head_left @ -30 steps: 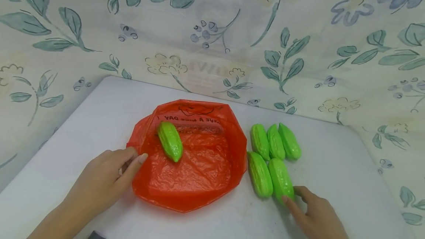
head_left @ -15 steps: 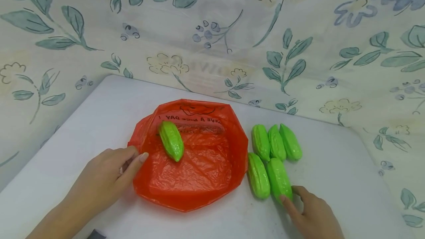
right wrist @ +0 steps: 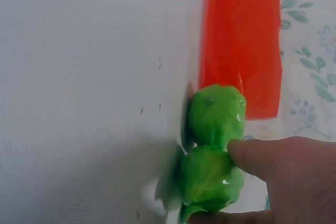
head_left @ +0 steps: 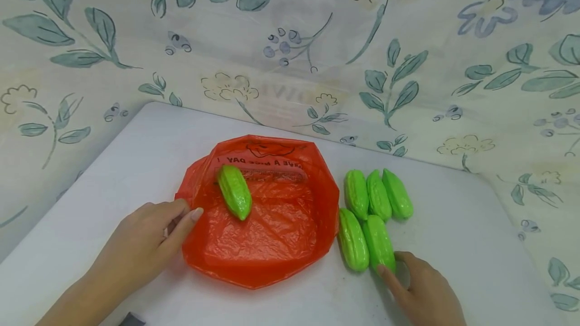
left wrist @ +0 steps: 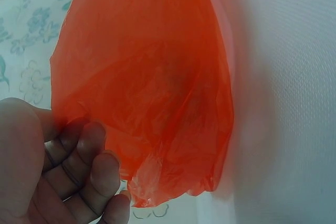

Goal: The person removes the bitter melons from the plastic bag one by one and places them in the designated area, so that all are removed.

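A red plastic bag stands with its mouth wide open on the white table, printed lettering showing inside. One green ridged gourd lies in it. My left hand pinches the bag's left rim between thumb and fingers; the left wrist view has curled fingers against the red plastic. Right of the bag, my right hand grips the near end of a green gourd between thumb and fingers. That gourd lies against another gourd on its left. In the right wrist view, the thumb reaches between these two gourds.
Behind the front pair lie three more green gourds side by side. A flower-printed cloth rises behind the white table. A small dark object shows at the bottom edge, near the left forearm.
My right hand and the gripped gourd have shifted slightly left, closer against the neighbouring gourd. The left hand holds the bag as before. The head view has drifted a little.
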`<state>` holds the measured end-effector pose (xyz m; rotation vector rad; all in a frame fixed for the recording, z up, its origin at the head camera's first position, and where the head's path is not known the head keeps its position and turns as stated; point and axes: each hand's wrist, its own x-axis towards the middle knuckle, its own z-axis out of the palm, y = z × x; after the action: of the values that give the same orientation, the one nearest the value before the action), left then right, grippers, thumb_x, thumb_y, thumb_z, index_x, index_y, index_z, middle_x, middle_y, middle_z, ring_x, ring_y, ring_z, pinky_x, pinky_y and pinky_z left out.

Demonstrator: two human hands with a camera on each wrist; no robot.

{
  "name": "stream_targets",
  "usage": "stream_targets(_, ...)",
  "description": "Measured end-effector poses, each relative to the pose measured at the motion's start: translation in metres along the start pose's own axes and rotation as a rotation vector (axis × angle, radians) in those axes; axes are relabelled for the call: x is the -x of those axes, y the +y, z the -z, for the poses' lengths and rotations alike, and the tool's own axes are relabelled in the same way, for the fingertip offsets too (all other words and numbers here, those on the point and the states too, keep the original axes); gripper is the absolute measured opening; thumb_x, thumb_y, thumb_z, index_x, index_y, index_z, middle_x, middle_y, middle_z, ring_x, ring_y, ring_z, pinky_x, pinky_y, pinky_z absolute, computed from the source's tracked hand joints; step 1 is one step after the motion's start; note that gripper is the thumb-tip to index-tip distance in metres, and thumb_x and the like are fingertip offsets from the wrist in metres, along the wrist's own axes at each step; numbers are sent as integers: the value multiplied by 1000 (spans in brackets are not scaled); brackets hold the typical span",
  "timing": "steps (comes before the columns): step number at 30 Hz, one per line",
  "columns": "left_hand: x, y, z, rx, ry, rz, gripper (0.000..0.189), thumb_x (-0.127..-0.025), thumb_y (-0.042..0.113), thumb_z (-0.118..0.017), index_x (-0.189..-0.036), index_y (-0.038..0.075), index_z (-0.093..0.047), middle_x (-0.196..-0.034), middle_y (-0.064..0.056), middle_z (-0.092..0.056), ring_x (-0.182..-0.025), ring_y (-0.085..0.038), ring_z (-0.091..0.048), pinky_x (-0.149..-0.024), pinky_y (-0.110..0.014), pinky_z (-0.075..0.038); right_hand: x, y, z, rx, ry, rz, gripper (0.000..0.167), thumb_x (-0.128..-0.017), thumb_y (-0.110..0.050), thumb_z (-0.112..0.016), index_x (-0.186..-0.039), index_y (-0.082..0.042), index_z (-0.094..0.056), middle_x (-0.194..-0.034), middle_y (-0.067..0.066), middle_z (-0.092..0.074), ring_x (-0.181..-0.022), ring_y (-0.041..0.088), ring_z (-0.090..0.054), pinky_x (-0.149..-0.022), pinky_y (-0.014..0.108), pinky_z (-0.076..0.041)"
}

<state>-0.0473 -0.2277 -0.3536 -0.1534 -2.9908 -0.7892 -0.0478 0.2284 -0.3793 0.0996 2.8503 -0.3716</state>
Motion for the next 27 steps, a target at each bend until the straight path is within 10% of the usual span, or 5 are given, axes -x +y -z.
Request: stream_targets(27, 0, 2, 2, -9, 26, -20, 25, -104, 31, -66, -84, 21, -55, -67, 8, -47, -71, -16, -48, -59, -28, -42, -3, -17, 27, 30, 123, 191, 85, -95, -70, -61, -147, -2, -53, -143, 23, -60, -129, 45, -57, -99, 63, -48)
